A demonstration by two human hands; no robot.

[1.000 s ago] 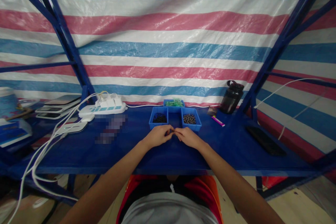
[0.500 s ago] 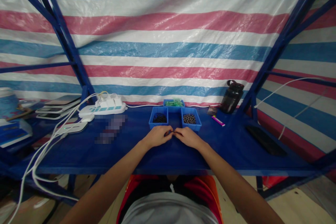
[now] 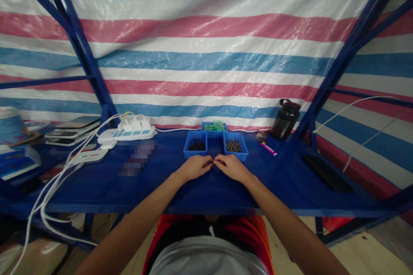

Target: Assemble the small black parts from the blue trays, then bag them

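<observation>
**Head view: items at the counter**

- Counter (image 3: 155,180): blue top, inside a blue frame hung with striped tarpaulin (image 3: 206,51).
- Left hand (image 3: 193,167): rests on the counter just in front of the trays. The fingers are curled, and thumb and forefinger are closed on a small dark piece (image 3: 214,162).
- Right hand (image 3: 234,167): mirrors the left, its fingers closed on the same piece from the other side. The fingertips of both hands meet at it.
- Small dark piece: held low over the counter between the two hands, just short of the gap between the front trays. It is too small to make out its form.
- Left tray (image 3: 186,148): blue, holds dark bits.
- Right tray (image 3: 245,150): blue, holds dark rounded bits and sits beside the left tray.
- Rear tray (image 3: 204,125): blue, holds green pieces and sits behind the other two.
- Dark bottle (image 3: 285,119): upright, to the right of the trays.
- Pink pen (image 3: 267,148): lies near the bottle.
- Power strip (image 3: 126,134): to the left, with white cables (image 3: 64,167) trailing off the counter edge.

**Step in hand (judgement):** fine two-handed work on one small piece, probably joining or parting it at the fingertips.

**What the handling calls for (judgement):** a steady pinch on both sides with little force. The piece should stay low over the counter so that a slip does not lose it.
</observation>
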